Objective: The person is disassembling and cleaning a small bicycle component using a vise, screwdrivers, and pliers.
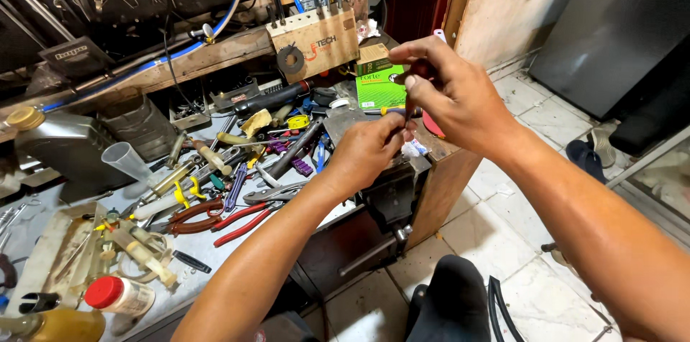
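Note:
My right hand (453, 90) is raised over the bench corner, its fingers closed around the dark reddish handle of a screwdriver (420, 69) whose thin shaft points down. Just below it, my left hand (366, 149) pinches a small part at the shaft's tip; the part itself is too small to make out. Both hands hover above a dark bench vise (392, 195) bolted to the workbench edge.
The workbench (215, 241) is littered with pliers with red handles (237, 221), screwdrivers, a clear cup (126, 161), a red-capped bottle (118, 295) and a grey can (65, 144). A green box (379, 87) and a wooden tool block (316, 40) stand behind. Tiled floor lies right.

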